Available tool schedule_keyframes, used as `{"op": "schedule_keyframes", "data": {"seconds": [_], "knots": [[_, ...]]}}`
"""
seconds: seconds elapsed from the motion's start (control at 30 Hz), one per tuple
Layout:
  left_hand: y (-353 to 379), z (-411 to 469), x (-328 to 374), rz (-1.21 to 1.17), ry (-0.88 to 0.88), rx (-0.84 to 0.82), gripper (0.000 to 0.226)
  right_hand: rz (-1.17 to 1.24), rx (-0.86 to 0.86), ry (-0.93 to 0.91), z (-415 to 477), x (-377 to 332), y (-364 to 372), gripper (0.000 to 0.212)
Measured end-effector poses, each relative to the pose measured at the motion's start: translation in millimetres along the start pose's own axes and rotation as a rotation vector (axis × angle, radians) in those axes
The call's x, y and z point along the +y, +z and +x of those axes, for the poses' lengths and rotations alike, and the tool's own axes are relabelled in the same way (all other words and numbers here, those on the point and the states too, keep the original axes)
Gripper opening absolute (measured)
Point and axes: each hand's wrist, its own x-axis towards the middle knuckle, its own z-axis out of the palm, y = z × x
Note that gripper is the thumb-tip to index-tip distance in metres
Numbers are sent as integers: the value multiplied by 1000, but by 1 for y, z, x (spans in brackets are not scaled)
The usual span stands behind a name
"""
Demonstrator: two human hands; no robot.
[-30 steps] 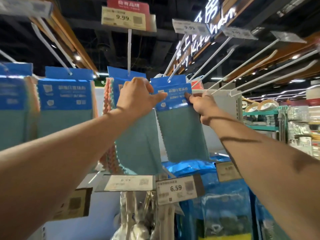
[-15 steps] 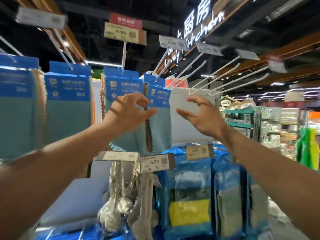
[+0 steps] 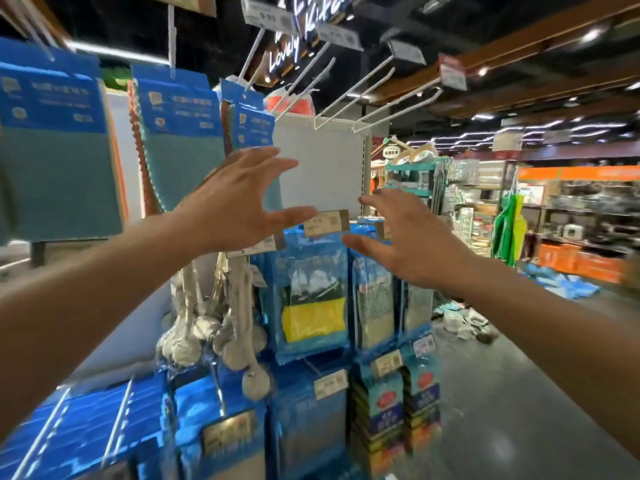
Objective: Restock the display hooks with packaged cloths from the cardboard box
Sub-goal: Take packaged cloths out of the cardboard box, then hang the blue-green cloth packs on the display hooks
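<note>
My left grip [image 3: 239,199] and right grip [image 3: 412,244] are both spread wide and hold nothing. Blue cloth packs [image 3: 180,133] hang from white hooks [image 3: 252,55] behind my left grip.

Both arms stretched fwd & up, forearms bare. Left hand [image 3: 239,199] raised, fingers spread, straight, thumb below, holding nothing. Right hand [image 3: 408,237] a bit lower, palm facing left, fingers splayed & relaxed, also empty. Hands apart, not touching.
</note>
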Motion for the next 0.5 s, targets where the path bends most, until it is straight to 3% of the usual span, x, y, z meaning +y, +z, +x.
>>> {"op": "schedule_keyframes", "data": {"seconds": [0.5], "knots": [[142, -26, 128, -293, 168, -283, 106, -98, -180, 391, -163, 99, -11, 96]]}}
